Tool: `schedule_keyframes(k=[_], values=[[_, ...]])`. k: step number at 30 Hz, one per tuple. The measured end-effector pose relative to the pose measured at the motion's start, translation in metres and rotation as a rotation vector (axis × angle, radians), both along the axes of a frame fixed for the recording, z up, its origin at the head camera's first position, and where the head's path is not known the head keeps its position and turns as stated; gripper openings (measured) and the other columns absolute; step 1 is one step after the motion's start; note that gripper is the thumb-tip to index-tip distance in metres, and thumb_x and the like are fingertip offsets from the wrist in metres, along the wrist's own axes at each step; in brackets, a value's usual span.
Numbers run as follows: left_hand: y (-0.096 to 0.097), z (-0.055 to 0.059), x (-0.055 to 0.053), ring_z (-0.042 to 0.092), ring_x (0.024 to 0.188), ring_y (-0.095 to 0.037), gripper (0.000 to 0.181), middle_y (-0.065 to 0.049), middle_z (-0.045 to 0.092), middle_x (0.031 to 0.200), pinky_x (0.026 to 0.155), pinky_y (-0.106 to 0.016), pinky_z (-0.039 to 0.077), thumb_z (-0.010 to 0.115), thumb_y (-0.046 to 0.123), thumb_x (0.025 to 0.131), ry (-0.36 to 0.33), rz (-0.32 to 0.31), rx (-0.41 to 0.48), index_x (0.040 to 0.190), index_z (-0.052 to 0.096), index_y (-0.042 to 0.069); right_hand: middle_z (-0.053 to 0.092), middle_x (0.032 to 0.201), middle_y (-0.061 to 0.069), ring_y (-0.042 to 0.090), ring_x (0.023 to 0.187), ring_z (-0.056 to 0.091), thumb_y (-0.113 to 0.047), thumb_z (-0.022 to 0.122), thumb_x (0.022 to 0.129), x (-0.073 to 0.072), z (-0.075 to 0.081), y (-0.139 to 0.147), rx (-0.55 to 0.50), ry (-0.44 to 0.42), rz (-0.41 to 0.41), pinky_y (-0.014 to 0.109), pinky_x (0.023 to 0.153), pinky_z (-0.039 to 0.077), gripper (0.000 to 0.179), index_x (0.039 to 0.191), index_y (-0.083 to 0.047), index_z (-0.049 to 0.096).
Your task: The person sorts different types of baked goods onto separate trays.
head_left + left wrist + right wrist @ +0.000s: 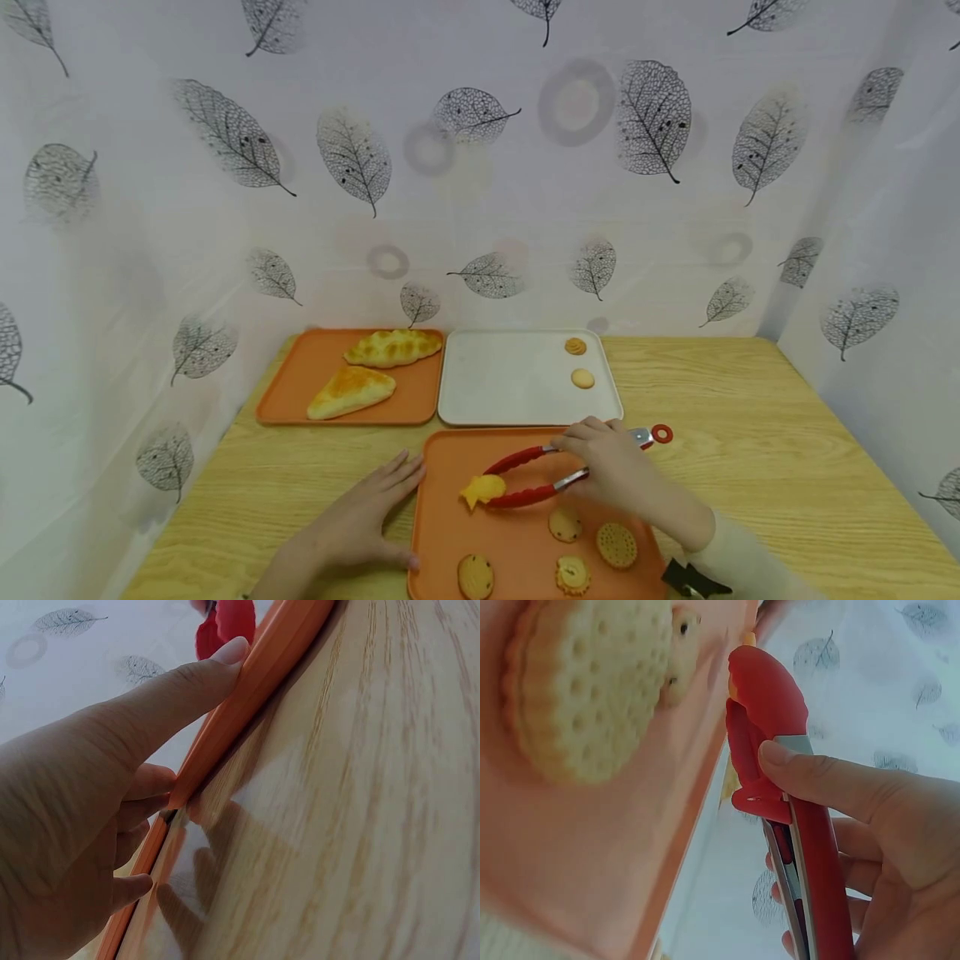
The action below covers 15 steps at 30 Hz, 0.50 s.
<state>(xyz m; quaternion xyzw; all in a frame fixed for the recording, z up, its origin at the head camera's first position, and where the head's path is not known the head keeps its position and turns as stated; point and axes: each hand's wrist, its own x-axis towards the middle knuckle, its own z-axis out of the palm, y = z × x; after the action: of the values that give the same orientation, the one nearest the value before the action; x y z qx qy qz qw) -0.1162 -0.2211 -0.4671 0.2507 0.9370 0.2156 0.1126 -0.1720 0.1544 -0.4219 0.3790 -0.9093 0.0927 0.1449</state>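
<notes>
My right hand (611, 467) grips a pair of red and silver tongs (525, 497) over the front orange tray (442, 537). Between the red tips is a yellow fish-shaped cookie (487, 486), near the tray's upper left. In the right wrist view the thumb presses along one arm of the tongs (821, 870), and the fingers curl round the other side. My left hand (352, 518) rests at the tray's left edge with fingers spread. Its thumb touches the orange rim (262, 682) in the left wrist view.
Several cookies, among them a round dotted one (617, 546), lie on the front tray's lower part. Behind it, a white tray (498, 379) bears two small cookies at its right side. An orange tray (288, 387) at back left bears two breads (352, 392). Leaf-patterned curtains surround the wooden table.
</notes>
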Motion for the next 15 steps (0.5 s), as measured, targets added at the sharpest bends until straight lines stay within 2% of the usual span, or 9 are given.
schedule_keyframes(k=[6, 10, 15], values=[[0.000, 0.000, 0.001, 0.013, 0.152, -0.028, 0.113, 0.001, 0.020, 0.164, 0.116, -0.058, 0.027, 0.067, 0.075, 0.067, 0.010, 0.001, 0.006, 0.155, 0.028, 0.016, 0.072, 0.102, 0.001, 0.022, 0.096, 0.063, -0.038, 0.090, 0.062, -0.019, 0.004, 0.017, 0.019, 0.018, -0.129, 0.045, 0.073, 0.049, 0.055, 0.108, -0.014, 0.073], [0.000, 0.000, 0.001, 0.014, 0.152, -0.029, 0.113, 0.001, 0.020, 0.164, 0.115, -0.059, 0.028, 0.066, 0.076, 0.068, 0.011, 0.002, 0.004, 0.155, 0.028, 0.016, 0.072, 0.104, 0.005, 0.027, 0.098, 0.064, -0.035, 0.090, 0.062, -0.033, 0.010, 0.030, 0.002, -0.008, -0.211, 0.051, 0.074, 0.048, 0.057, 0.111, -0.011, 0.072], [-0.001, -0.001, 0.001, 0.014, 0.152, -0.028, 0.112, 0.002, 0.020, 0.164, 0.115, -0.059, 0.028, 0.066, 0.076, 0.068, 0.014, 0.000, 0.005, 0.155, 0.027, 0.017, 0.071, 0.108, 0.011, 0.035, 0.102, 0.064, -0.034, 0.089, 0.065, -0.053, 0.015, 0.045, -0.011, -0.036, -0.276, 0.057, 0.076, 0.050, 0.059, 0.114, -0.007, 0.071]])
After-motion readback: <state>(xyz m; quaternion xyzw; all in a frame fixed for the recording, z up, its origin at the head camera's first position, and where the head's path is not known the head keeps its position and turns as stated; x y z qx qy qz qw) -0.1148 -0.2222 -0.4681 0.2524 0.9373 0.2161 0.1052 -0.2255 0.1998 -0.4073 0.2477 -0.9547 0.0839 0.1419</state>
